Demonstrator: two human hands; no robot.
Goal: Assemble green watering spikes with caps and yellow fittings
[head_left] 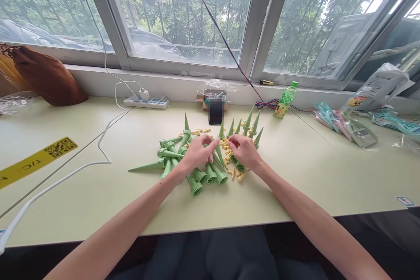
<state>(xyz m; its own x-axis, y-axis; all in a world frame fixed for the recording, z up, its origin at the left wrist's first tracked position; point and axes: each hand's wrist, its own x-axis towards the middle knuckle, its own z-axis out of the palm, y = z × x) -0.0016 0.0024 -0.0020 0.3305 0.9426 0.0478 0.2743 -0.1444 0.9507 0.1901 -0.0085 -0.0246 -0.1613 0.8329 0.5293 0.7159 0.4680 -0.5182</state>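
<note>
A heap of green plastic cone spikes lies on the pale table, with several more standing upright behind. Small yellow pieces are scattered among them. My left hand rests on the heap, its fingers pinched near the tip of a green spike. My right hand sits just right of it, over the yellow pieces and a green spike base, with its fingers curled and pinched; what they hold is too small to make out.
A white power strip and its cable lie at the back left, a brown bag far left, and a dark phone behind the heap. A green bottle and plastic packets sit at the right. A yellow label is stuck on the left.
</note>
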